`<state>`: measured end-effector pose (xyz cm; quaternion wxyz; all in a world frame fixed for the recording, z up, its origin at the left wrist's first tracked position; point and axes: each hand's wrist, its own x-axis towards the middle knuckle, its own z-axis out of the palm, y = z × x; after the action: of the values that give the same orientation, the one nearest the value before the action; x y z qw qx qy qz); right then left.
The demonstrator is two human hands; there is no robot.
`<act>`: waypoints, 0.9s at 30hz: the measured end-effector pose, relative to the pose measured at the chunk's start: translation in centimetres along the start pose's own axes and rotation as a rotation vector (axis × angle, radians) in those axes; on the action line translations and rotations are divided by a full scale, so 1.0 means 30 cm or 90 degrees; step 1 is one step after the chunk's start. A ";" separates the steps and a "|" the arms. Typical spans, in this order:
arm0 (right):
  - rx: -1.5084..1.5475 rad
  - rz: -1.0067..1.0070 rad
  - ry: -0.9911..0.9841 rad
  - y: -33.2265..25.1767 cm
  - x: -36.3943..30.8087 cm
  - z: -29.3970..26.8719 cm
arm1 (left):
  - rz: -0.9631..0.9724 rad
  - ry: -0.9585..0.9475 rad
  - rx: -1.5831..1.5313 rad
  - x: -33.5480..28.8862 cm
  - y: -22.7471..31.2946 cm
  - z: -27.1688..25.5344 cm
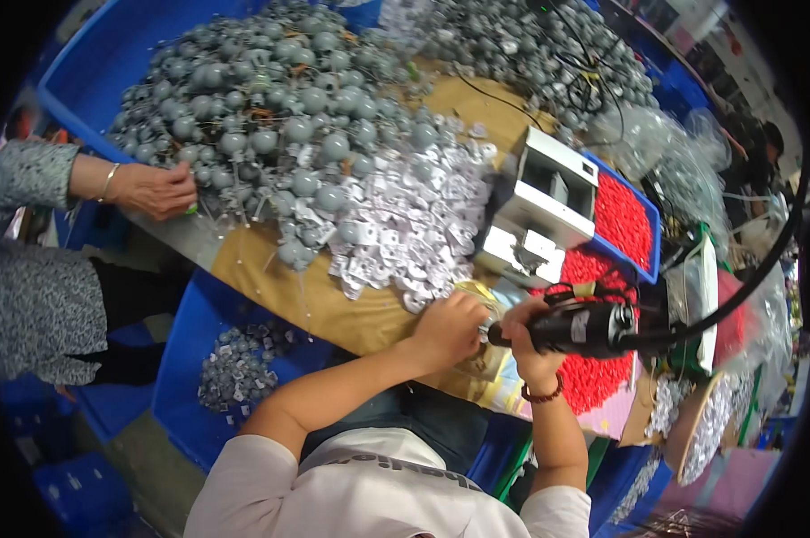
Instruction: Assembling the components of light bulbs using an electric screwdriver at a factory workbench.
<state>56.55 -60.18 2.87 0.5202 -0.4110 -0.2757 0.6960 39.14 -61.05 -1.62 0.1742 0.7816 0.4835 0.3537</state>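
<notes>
My right hand [535,350] is wrapped around a black electric screwdriver [582,330], held almost level with its tip pointing left. A thick black cable runs from its rear toward the upper right. Close to that tip, my left hand [451,330] has its fingers pinched together; whatever they hold is too small and covered to name. Both hands are over the near edge of the table. Just beyond my left hand lies a heap of small white plastic parts [414,224]. Loose red plastic pieces [597,381] are spread beside and beneath the screwdriver.
Grey round-headed parts [306,134] fill the far left in a big heap. A white box-shaped device [553,184] stands beyond my hands, beside a blue tray [653,229] of red pieces. At left is another person's hand [158,190]. A blue bin [176,377] sits below the table.
</notes>
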 end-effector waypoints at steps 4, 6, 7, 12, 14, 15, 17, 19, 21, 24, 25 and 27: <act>-0.165 -0.177 -0.202 -0.041 0.005 0.065 | -0.010 0.017 -0.014 -0.007 -0.008 0.007; -0.138 -0.137 -0.234 -0.048 -0.008 0.077 | -0.012 0.020 -0.014 -0.002 -0.004 0.001; -0.239 -0.208 -0.288 -0.054 0.005 0.057 | -0.008 0.024 -0.018 0.000 -0.001 0.002; -0.348 -0.363 -0.334 -0.058 0.026 0.058 | 0.002 0.030 -0.042 -0.005 -0.002 0.006; -0.301 -0.354 -0.328 -0.052 0.019 0.066 | 0.007 0.033 -0.052 -0.011 -0.006 0.013; -0.279 -0.350 -0.324 -0.050 0.016 0.068 | 0.009 0.035 -0.054 -0.011 -0.006 0.014; -0.254 -0.323 -0.339 -0.058 0.016 0.059 | 0.014 0.038 -0.056 -0.012 -0.010 0.016; -0.252 -0.312 -0.323 -0.066 0.013 0.060 | 0.019 0.036 -0.056 -0.013 -0.010 0.020; -0.261 -0.321 -0.285 -0.082 0.018 0.061 | 0.015 0.037 -0.052 -0.015 -0.004 0.020; -0.294 -0.319 -0.178 -0.110 0.029 0.050 | -0.011 0.055 -0.040 -0.016 0.017 0.011; -0.291 -0.322 -0.129 -0.127 0.037 0.042 | -0.014 0.039 -0.029 -0.014 0.019 0.005; -0.253 -0.325 0.019 -0.172 0.072 0.039 | -0.024 0.007 -0.006 -0.017 0.021 -0.005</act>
<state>57.84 -56.49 7.05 0.5914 -0.4324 -0.4927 0.4695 39.27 -61.80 -1.33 0.1818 0.7696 0.4974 0.3567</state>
